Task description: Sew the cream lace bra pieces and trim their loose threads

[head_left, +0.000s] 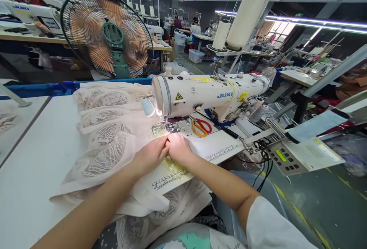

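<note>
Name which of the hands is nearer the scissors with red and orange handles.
Right. The right hand sits left of the scissors, toward the wearer; the left hand is farther left, beyond the right hand.

Right of the fan (112, 34), the sewing machine (210, 93) reads JUKI and bears a warning triangle (179, 96). Left of the fan, another machine (31, 13) reads JUKI.

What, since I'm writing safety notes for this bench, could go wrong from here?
The left hand and right hand are close in front of the needle area of the sewing machine, so a finger might get caught if it runs.
The scissors lie near the right hand and could get knocked.
Pale lace fabric hangs over the front edge of the table, so its weight might drag it askew.
</note>
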`<state>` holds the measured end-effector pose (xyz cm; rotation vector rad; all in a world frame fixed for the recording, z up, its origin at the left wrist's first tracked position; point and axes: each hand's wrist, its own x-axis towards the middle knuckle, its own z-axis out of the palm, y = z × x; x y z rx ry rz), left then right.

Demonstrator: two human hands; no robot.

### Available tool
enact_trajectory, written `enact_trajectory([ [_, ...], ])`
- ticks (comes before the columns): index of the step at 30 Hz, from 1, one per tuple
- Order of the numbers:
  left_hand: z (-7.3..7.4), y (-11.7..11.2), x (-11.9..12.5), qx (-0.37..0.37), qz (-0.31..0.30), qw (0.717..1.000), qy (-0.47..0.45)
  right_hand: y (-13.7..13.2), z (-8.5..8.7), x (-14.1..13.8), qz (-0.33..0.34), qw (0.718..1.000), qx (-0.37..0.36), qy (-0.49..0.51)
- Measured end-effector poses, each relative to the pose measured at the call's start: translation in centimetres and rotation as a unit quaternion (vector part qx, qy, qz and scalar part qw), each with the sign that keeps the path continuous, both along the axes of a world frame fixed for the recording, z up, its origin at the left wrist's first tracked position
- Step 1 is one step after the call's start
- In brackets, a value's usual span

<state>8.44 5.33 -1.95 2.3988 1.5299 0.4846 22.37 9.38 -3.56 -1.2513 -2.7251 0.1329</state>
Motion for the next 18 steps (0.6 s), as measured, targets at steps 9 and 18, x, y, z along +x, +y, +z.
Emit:
enact_trajectory([
  [9,-2.0,1.3,-0.9,-0.005,0.016,0.997,0.078,-2.9,-2.8,4.7,0.070,0.986,0.026,0.148],
  [18,-0.9,3.3,-0.6,-0.003,-0.002,0.992,0.124,-3.1,-3.0,5.3,0.062,0.986,0.015,0.151],
])
